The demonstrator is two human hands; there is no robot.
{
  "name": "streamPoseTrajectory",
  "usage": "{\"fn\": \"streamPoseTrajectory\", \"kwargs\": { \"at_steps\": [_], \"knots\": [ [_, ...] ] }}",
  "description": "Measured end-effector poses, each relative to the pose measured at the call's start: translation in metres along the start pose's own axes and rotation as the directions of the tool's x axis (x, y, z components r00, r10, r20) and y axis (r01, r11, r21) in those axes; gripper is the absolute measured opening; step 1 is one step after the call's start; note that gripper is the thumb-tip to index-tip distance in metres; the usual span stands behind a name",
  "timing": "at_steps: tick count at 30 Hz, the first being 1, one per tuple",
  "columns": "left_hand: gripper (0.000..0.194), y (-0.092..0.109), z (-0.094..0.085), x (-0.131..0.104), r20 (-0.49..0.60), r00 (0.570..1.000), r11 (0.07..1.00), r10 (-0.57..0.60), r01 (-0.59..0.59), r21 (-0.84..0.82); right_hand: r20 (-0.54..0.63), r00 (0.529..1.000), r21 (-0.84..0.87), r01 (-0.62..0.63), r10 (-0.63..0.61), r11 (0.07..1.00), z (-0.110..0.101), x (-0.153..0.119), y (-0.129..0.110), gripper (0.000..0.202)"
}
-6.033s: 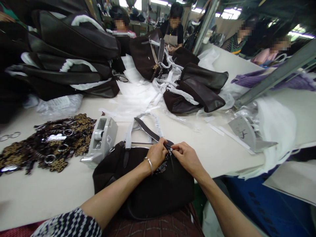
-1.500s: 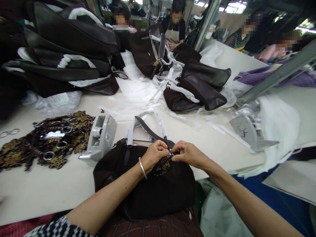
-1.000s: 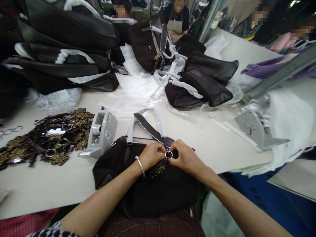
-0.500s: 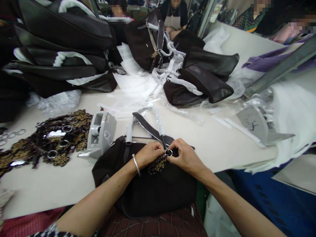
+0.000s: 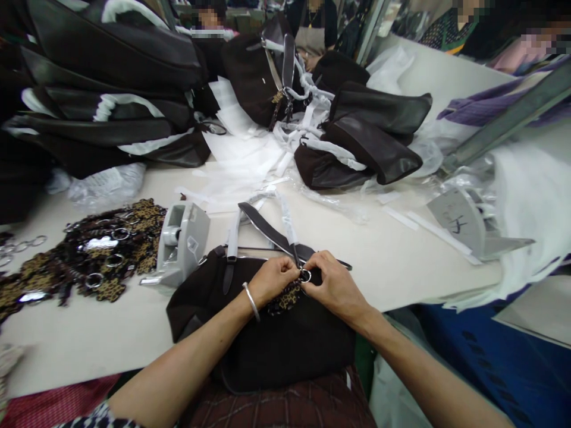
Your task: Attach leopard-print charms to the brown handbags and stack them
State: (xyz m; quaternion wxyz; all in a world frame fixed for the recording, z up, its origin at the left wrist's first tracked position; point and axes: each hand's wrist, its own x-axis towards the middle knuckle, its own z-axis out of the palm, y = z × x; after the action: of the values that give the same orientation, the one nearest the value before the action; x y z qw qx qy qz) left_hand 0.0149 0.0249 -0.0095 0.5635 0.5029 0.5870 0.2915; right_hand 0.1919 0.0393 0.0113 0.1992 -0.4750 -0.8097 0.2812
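Note:
A dark brown handbag (image 5: 285,345) rests at the table's front edge, against my lap, its wrapped handles (image 5: 285,220) standing up behind. My left hand (image 5: 274,278) is closed in a pinch at the left of a metal ring (image 5: 305,275). From the other side my right hand (image 5: 328,279) pinches the same ring between thumb and forefinger. Below the ring a leopard-patterned charm (image 5: 285,299) hangs against the bag's front, partly hidden by my left hand. A dark leather strap (image 5: 263,229) runs down to the ring. Exactly how ring and strap join is too small to tell.
Left of the bag stand a grey tape dispenser (image 5: 185,238) and a heap of leopard charms (image 5: 120,249). Stacked bags (image 5: 120,53) rise at the back left, more bags (image 5: 357,148) at the back right. Another dispenser (image 5: 464,223) is at right. People sit across the table.
My left hand has shifted very slightly right, closer to the ring, and its wrist has turned a little. My right hand stays almost where it was; the bag has not moved.

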Motion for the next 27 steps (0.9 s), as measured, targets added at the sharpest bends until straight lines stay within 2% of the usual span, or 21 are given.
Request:
{"fn": "streamPoseTrajectory", "kwargs": {
  "at_steps": [4,7,12,15,18,22,27],
  "knots": [
    [0.015,-0.0034,-0.0047,-0.0022,-0.068,0.997,0.993,0.025,-0.017,0.117,-0.016,1.0,0.003,-0.005,0.005,1.0,0.0009,0.0002,0.0008,0.019],
    [0.018,-0.0063,-0.007,-0.002,-0.052,0.999,0.993,-0.01,0.017,0.119,-0.018,1.0,0.01,0.015,-0.015,1.0,0.0009,-0.0005,0.0016,0.019],
    [0.025,-0.0066,-0.0022,0.0015,0.076,0.995,0.997,-0.067,0.069,-0.025,-0.016,0.999,0.039,0.032,-0.032,0.999,0.0,-0.0021,0.0031,0.022],
    [0.026,-0.0074,0.0005,0.002,0.085,0.992,0.988,-0.097,0.106,-0.112,-0.015,0.999,0.055,0.03,-0.03,0.998,0.0,-0.0023,0.0031,0.023],
    [0.026,-0.0086,0.0003,0.0003,0.093,0.991,0.986,-0.093,0.105,-0.131,-0.017,0.999,0.06,0.029,-0.028,0.998,-0.0001,-0.002,0.0027,0.022],
    [0.023,-0.0088,-0.0021,-0.0025,0.059,0.997,0.995,-0.044,0.049,-0.09,-0.021,0.999,0.059,0.026,-0.024,0.998,-0.0002,-0.0014,0.0032,0.021],
    [0.018,-0.0027,-0.0031,-0.0063,0.052,0.998,0.999,-0.04,0.039,0.025,-0.014,1.0,0.051,0.018,-0.018,0.999,0.0008,-0.0012,0.0033,0.021]
  ]
}}
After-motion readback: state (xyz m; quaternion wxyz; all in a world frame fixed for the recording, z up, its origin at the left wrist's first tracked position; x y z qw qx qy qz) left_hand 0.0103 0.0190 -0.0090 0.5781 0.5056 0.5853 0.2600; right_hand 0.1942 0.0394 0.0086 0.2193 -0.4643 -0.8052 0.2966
